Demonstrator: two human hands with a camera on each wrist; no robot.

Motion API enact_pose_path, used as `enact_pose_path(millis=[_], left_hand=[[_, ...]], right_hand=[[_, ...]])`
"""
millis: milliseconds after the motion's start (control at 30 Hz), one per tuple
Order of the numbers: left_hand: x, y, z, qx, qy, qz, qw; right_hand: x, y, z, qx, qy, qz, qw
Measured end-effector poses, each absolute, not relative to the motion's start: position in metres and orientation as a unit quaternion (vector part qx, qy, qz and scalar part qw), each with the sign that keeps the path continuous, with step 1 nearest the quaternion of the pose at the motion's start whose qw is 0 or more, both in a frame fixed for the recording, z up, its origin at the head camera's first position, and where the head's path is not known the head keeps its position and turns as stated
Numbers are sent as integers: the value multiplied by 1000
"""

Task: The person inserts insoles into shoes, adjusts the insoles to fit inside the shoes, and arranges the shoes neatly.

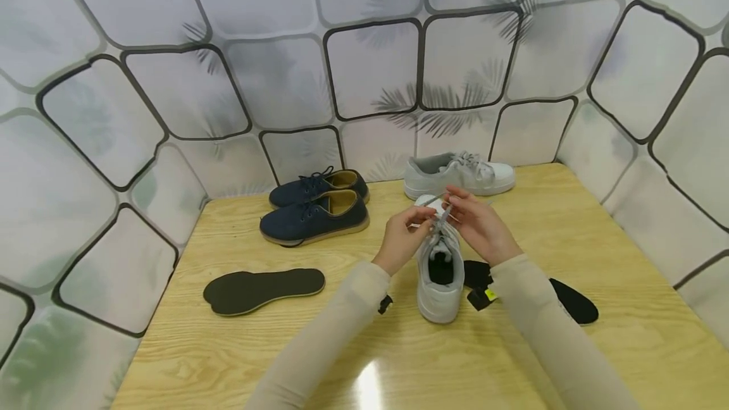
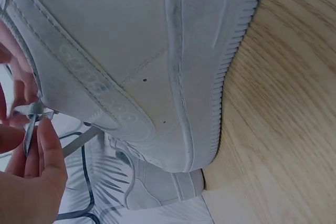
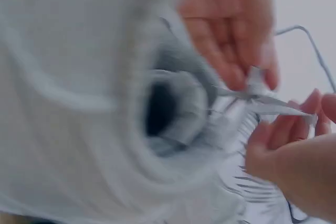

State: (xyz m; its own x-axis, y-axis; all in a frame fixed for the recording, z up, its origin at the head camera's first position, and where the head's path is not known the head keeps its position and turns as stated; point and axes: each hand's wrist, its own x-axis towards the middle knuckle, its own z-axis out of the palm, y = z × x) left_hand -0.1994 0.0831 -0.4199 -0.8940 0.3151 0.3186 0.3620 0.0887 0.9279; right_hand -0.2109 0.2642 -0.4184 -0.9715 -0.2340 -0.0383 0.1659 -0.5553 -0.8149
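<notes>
A white sneaker (image 1: 440,301) stands on the table with its heel toward me. Over its tongue, both hands pinch the grey shoelace (image 1: 443,215), which is crossed and partly knotted. My left hand (image 1: 400,236) grips one part between thumb and fingers on the left side. From the right, my right hand (image 1: 477,223) holds another part of the lace, drawn out in a thin loop in the right wrist view. Close up in the left wrist view, the sneaker's side (image 2: 126,51) fills the middle, with the left hand (image 2: 37,171) at the lace. The shoe opening (image 3: 160,108) shows dark inside.
A second white sneaker (image 1: 458,176) stands at the back by the patterned wall. Two navy shoes (image 1: 313,217) are at the back left. A dark insole (image 1: 262,291) lies at left; another black insole (image 1: 575,301) lies partly under the right forearm, beside a black tag (image 1: 479,299).
</notes>
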Motion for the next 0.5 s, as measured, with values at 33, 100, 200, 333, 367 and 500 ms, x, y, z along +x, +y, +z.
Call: enact_pose_path(millis=[33, 100, 200, 333, 367, 500], left_hand=[[-197, 82, -417, -231, -737, -635, 20], [-197, 79, -416, -232, -733, -640, 16], [-200, 75, -417, -233, -709, -665, 16], [-215, 69, -426, -231, -657, -717, 37], [-220, 67, -427, -228, -648, -725, 42], [-235, 53, -426, -216, -626, -745, 77]], right_hand=[[-210, 268, -416, -43, 430, -896, 102], [-207, 278, -412, -63, 385, -917, 81], [-204, 297, -406, -84, 328, -940, 54], [-201, 326, -402, -87, 257, -962, 26], [-200, 334, -401, -83, 243, -966, 19], [-200, 365, -405, -50, 223, -973, -25]])
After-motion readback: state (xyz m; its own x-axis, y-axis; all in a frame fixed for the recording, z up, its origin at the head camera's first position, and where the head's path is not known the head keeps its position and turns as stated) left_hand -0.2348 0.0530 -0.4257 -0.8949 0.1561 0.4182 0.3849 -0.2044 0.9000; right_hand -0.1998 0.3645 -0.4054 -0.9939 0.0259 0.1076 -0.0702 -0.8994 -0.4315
